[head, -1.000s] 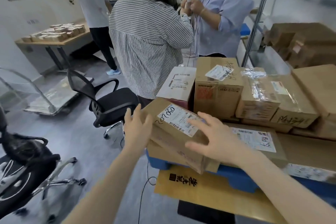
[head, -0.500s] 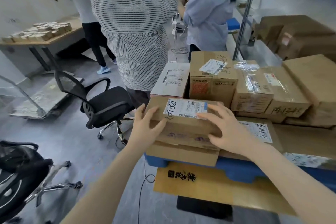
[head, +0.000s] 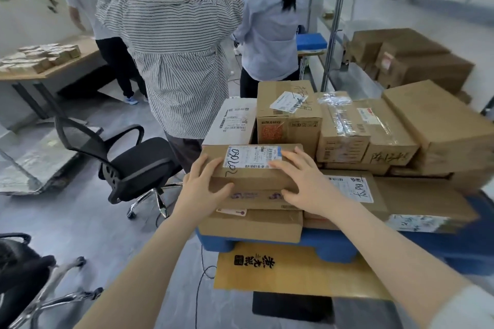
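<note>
Item: cardboard box, flat, oblong. Long axis runs crosswise, from my left hand to my right hand. Its shipping label faces up, with the handwritten digits at the left-hand end.
Position: topmost on a stack of flat cartons directly under both hands, above a blue pallet.
Hold: I grasp each end, fingers over the top, thumbs on the near face.
Beyond my fingertips: tall carton. Left of my left hand: office chair.
</note>
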Demonstrator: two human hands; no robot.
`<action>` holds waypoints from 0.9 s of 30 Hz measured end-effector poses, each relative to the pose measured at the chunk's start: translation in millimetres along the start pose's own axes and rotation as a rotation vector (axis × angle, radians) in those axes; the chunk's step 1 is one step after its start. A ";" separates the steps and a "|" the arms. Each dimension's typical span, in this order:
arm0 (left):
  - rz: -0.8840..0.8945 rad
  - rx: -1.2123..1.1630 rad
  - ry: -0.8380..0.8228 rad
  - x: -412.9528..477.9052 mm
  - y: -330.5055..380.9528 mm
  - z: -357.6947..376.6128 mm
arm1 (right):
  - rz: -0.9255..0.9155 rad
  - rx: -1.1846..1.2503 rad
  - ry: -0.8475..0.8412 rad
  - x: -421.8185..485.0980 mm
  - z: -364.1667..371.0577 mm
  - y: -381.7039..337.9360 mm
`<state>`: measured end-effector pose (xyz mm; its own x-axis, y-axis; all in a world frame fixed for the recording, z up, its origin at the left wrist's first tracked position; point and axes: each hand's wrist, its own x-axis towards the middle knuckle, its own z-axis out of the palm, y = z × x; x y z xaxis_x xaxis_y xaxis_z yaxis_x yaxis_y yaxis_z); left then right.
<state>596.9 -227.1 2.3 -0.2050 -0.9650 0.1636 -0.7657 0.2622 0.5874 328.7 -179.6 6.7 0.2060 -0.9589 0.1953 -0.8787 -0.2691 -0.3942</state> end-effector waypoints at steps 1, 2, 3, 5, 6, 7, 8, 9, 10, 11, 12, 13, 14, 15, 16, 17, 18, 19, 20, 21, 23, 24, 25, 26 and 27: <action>0.004 0.014 -0.005 0.7 0.7 0.6 | 0.012 -0.029 0.013 -0.6 0.6 -1.1; 0.004 0.019 -0.012 1.5 1.4 0.5 | 0.024 -0.056 0.026 -2.2 1.3 -2.9; -0.005 0.021 -0.020 2.4 2.0 -0.1 | 0.031 -0.073 0.039 -4.4 2.1 -4.8; -0.035 0.070 -0.024 2.5 3.6 -2.3 | 0.039 -0.071 0.075 -12.7 2.1 -7.2; -0.036 0.134 -0.009 0.9 5.6 -3.3 | 0.054 -0.052 0.101 -19.6 0.7 -6.8; -0.015 0.199 0.017 -1.0 9.5 -4.4 | 0.084 -0.024 0.132 -28.8 -1.8 -4.8; 0.025 0.243 0.045 -2.1 16.0 -6.1 | 0.124 0.013 0.167 -40.7 -5.6 -1.4; 0.079 0.264 0.066 -2.5 25.4 -9.0 | 0.164 0.052 0.203 -54.8 -10.4 3.4; 0.146 0.270 0.074 -1.5 38.1 -11.6 | 0.202 0.086 0.243 -71.9 -15.8 9.2; 0.221 0.268 0.072 -0.1 53.1 -13.3 | 0.241 0.112 0.284 -91.3 -21.3 15.8; 0.298 0.262 0.061 0.8 69.5 -12.9 | 0.287 0.128 0.324 -112.6 -26.2 22.7; 0.374 0.255 0.041 0.2 87.5 -9.0 | 0.343 0.136 0.362 -136.1 -29.8 29.8; 0.450 0.246 0.020 -2.9 106.2 -1.1 | 0.408 0.141 0.395 -161.4 -32.2 36.3; 0.538 0.240 0.001 -8.9 124.8 10.6 | 0.475 0.144 0.420 -187.4 -32.6 41.9; 0.646 0.245 -0.020 -18.5 141.6 25.3 | 0.544 0.148 0.440 -214.3 -31.2 46.2; 0.766 0.264 -0.054 -32.2 155.0 42.8 | 0.616 0.160 0.458 -242.8 -27.4 48.6; 0.887 0.293 -0.109 -48.6 164.4 62.2 | 0.690 0.183 0.477 -272.7 -22.2 48.6; 1.000 0.330 -0.176 -66.3 170.3 83.0 | 0.757 0.204 0.494 -303.5 -16.4 46.9; 1.099 0.375 -0.241 -83.7 173.5 103.7 | 0.817 0.203 0.502 -334.6 -10.2 43.3; 1.182 0.427 -0.296 -100.3 175.3 123.3 | 0.883 0.178 0.492 -365.0 -3.1 37.5; 1.266 0.475 -0.407 -131.5 183.1 157.4 | 1.019 0.125 0.469 -424.5 8.6 20.1; 1.275 0.452 -0.471 -146.3 192.8 172.1 | 1.084 0.107 0.475 -452.9 12.4 11.4; 1.281 0.409 -0.524 -161.7 206.7 185.7 | 1.167 0.094 0.480 -480.0 14.3 1.7; 1.290 0.369 -0.565 -178.1 223.6 198.4 | 1.260 0.092 0.488 -505.6 13.3 -9.3; 1.305 0.341 -0.606 -194.9 243.3 208.4 | 1.346 0.102 0.513 -529.9 11.0 -20.9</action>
<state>323.5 23.8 -51.8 -0.9974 0.0700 0.0191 0.0711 0.9954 0.0638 242.7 333.1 -98.5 -0.9319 -0.3531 -0.0829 -0.2388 0.7693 -0.5926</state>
